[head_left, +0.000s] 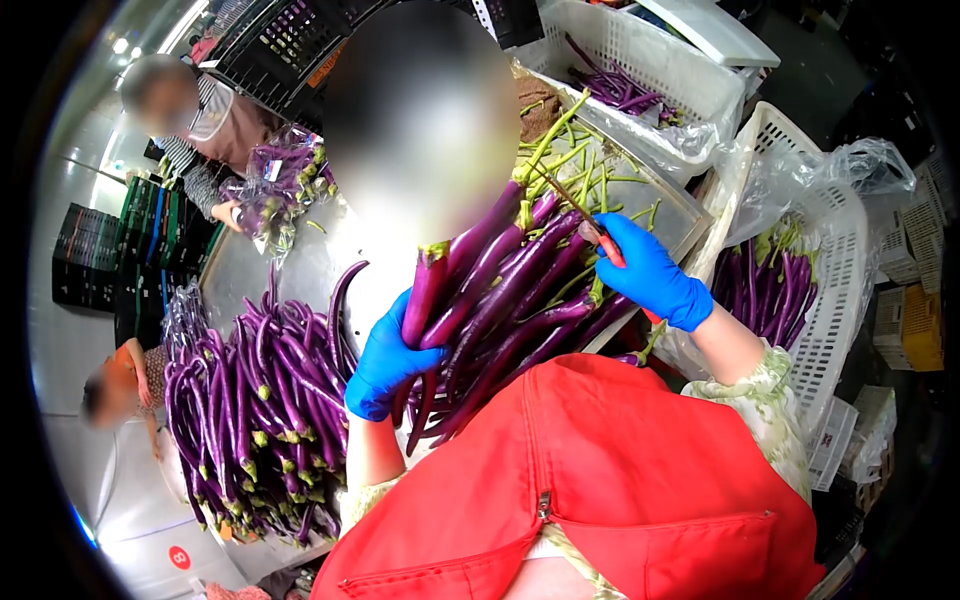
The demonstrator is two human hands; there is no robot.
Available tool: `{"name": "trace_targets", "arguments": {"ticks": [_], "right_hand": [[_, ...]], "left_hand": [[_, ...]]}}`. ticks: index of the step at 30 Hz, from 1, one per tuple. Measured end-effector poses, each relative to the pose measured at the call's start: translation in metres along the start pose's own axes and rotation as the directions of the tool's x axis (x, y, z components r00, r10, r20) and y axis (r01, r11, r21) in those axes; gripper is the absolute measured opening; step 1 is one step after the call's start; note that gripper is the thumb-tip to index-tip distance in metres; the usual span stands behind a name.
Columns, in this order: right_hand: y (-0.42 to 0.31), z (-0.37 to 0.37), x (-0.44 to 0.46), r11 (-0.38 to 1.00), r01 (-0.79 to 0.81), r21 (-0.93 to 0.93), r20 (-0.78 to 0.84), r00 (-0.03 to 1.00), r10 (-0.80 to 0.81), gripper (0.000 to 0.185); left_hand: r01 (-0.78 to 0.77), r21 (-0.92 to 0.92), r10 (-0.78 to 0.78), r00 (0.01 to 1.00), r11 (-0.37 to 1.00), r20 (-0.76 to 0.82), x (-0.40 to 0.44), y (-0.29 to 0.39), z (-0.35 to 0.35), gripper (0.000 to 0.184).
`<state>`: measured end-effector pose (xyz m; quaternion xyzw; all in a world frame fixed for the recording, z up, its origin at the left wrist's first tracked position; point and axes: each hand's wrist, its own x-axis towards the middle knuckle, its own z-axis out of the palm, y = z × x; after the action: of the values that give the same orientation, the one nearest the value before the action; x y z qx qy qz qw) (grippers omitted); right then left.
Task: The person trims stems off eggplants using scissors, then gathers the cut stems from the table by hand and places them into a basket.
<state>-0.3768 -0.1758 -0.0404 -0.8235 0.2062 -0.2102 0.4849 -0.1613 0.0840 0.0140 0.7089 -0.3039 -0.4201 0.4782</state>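
Note:
Long purple eggplants (515,290) with green stems lie in a heap on the metal table before me. My left hand (388,362), in a blue glove, is wrapped round an eggplant at the heap's left side. In my right hand (655,272), also blue-gloved, are scissors (608,247) with red handles, their blades pointing up and left over the stems. Cut green stems (603,180) are scattered beyond the blades. Left of my left hand is a large pile of eggplants (270,400), with many stem ends toward the lower edge.
White crates (843,240) with eggplants stand at the right and upper right (690,130). Black crates (275,50) are at the top. A co-worker at upper left holds bagged eggplants (280,185); another person (130,385) is at far left.

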Motion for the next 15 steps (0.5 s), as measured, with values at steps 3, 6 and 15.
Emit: {"name": "trace_targets", "arguments": {"ticks": [3,6,15], "right_hand": [[-0.004,-0.001,0.004,0.998,0.01,-0.062,-0.002,1.0,-0.01,0.04],[0.001,-0.003,0.009,0.997,-0.011,-0.079,0.006,1.0,0.011,0.042],[0.002,0.003,0.013,0.995,0.063,-0.074,-0.082,0.994,-0.07,0.026]], "left_hand": [[0.007,0.033,-0.008,1.0,0.999,0.011,0.0,0.003,0.005,0.081],[0.014,0.079,-0.015,1.0,0.997,0.015,0.001,-0.001,0.005,0.081],[-0.005,0.153,-0.002,0.999,0.988,0.043,0.004,-0.004,0.005,0.08]]}}
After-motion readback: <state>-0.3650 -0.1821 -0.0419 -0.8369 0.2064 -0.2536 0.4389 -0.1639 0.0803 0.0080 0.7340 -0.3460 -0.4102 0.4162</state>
